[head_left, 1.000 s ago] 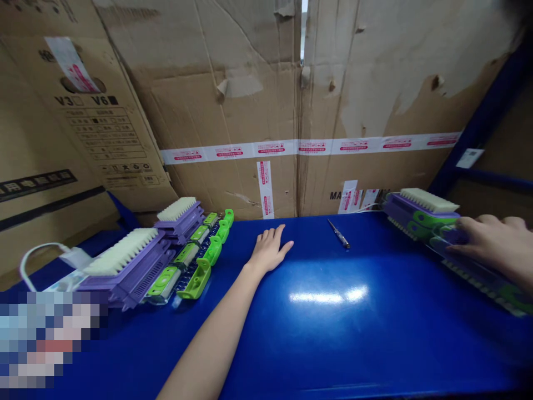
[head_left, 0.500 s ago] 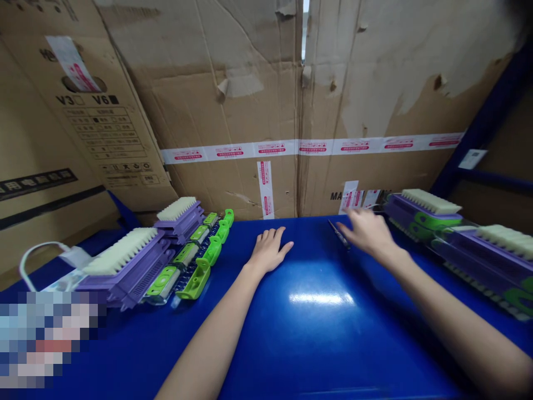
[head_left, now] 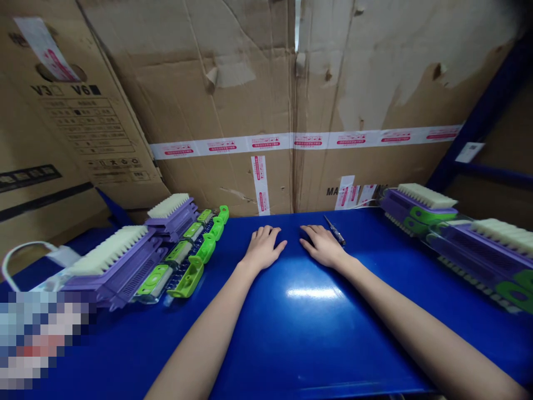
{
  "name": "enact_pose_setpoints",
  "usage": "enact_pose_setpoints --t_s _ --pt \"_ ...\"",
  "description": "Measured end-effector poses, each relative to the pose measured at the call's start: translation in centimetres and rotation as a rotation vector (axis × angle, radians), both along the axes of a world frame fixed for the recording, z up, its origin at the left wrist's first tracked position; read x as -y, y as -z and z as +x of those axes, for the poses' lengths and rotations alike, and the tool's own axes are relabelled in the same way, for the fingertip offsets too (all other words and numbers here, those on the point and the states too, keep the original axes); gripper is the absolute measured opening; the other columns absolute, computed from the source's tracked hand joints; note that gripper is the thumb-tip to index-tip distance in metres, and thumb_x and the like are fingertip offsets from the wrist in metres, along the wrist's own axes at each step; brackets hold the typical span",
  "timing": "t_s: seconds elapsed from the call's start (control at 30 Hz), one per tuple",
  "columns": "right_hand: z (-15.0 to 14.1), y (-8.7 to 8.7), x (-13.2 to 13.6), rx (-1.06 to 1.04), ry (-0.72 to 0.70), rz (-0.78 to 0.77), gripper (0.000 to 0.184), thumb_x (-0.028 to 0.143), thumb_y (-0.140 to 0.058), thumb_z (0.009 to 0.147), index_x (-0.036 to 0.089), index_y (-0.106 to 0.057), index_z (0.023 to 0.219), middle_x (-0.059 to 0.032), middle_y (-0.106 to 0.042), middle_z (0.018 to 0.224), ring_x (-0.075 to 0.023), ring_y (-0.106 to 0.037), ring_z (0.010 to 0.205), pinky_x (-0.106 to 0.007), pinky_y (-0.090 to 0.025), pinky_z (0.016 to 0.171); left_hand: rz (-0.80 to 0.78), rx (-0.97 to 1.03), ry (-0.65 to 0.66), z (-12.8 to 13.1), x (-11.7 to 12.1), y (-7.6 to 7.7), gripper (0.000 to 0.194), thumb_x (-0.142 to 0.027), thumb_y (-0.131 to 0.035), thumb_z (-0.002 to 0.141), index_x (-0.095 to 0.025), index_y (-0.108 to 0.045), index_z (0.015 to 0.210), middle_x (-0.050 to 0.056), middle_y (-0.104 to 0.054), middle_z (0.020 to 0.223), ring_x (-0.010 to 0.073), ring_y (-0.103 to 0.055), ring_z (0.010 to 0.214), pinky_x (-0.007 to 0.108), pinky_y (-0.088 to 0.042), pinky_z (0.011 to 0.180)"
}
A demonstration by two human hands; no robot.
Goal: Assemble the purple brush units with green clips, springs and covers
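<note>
My left hand lies flat, palm down, on the blue table, fingers stretched out and holding nothing. My right hand rests flat beside it, a small gap between the two, also holding nothing. A thin pen-like tool lies just right of my right hand, not touched. Purple and green brush units with cream bristles are lined up on the left. Two similar units sit along the right side.
Large worn cardboard boxes with red-printed tape wall off the back and left of the table. A white cable loop lies at far left. A blue shelf post rises at the right. A pixelated patch covers the bottom left.
My right hand left the brush units on the right, swept left past the pen-like tool and settled flat beside my left hand. The left hand stayed put.
</note>
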State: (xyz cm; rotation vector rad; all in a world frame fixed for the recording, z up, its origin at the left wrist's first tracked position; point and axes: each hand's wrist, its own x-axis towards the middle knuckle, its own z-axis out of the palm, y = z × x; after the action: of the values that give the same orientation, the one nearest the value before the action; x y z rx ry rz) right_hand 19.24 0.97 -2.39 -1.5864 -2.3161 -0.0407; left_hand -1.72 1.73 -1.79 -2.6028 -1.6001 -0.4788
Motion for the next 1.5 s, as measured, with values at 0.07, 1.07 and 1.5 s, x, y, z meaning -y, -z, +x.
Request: enact_pose_setpoints --t_s 0.07,1.07,1.5 --pt "-0.07 0.11 -0.09 -0.006 0.005 0.005 0.048 0.036 -0.037 0.093 0.011 -0.046 0.133 -0.0155 -0.053 0.129 -0.0278 -0.044 0.122 -0.041 -0.035 0.101 0.002 -0.002 -0.002 0.02 0.07 0.00 0.043 -0.045 -0.037 0.092 -0.022 -0.048 0.126 0.009 -0.053 0.122 0.0263 -0.047 0.113 0.042 -0.038 0.094" --pt "0.01 0.45 -0.22 0.012 -0.003 -0.010 0.045 0.036 -0.038 0.094 0.012 -0.054 0.128 -0.0156 -0.052 0.132 -0.0270 -0.043 0.123 -0.042 -0.034 0.104 0.003 -0.001 -0.011 0.10 0.13 0.03 0.041 -0.045 -0.038 0.091 -0.021 -0.053 0.122 0.010 -0.054 0.121 0.0262 -0.048 0.113 0.041 -0.039 0.094" --pt "-0.04 0.19 -0.03 0.011 0.002 -0.025 0.045 0.035 -0.038 0.094 0.012 -0.054 0.128 -0.0153 -0.051 0.133 -0.0273 -0.043 0.124 -0.041 -0.034 0.104 -0.011 -0.003 -0.016 0.08 0.18 -0.12 0.041 -0.045 -0.038 0.091 -0.022 -0.053 0.122 0.010 -0.054 0.122 0.0260 -0.047 0.115 0.041 -0.039 0.094"
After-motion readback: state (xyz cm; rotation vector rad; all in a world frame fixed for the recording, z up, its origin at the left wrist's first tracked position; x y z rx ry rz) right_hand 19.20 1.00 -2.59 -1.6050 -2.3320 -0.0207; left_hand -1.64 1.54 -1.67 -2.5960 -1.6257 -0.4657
